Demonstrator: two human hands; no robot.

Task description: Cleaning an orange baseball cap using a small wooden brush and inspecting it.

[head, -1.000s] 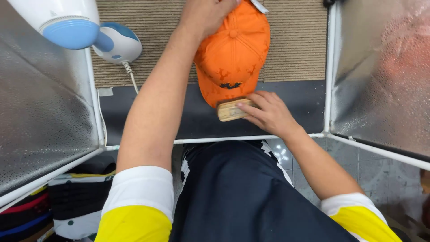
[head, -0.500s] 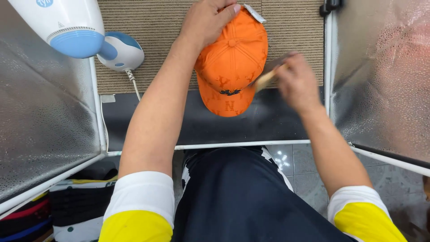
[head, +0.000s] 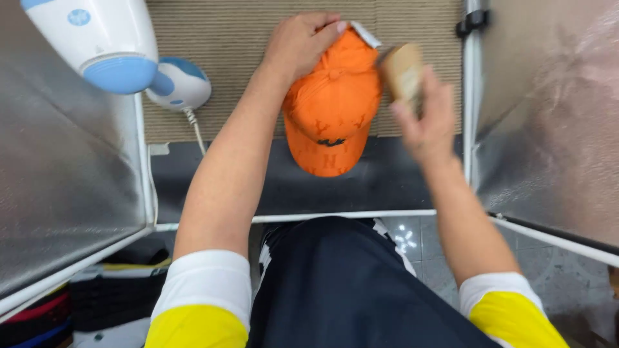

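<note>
An orange cap point(head: 332, 109) lies on a beige ribbed mat point(head: 225, 58), its brim toward me over the dark table surface point(head: 258, 187). My left hand point(head: 300, 42) grips the back top of the cap. Beside the cap's right side, my right hand point(head: 422, 116) is raised and blurred, holding a small wooden brush point(head: 401, 69). A white tag point(head: 366, 33) sticks out at the cap's back.
A white and blue handheld appliance point(head: 103, 45) hangs at the upper left, with a second white and blue unit point(head: 179, 82) and its cord on the mat. Silvery reflective panels point(head: 554, 116) on white frames stand at both sides. Bags lie on the floor at lower left.
My right hand picked the wooden brush up from the table near the brim and lifted it to the cap's right side. My left hand stayed on the cap.
</note>
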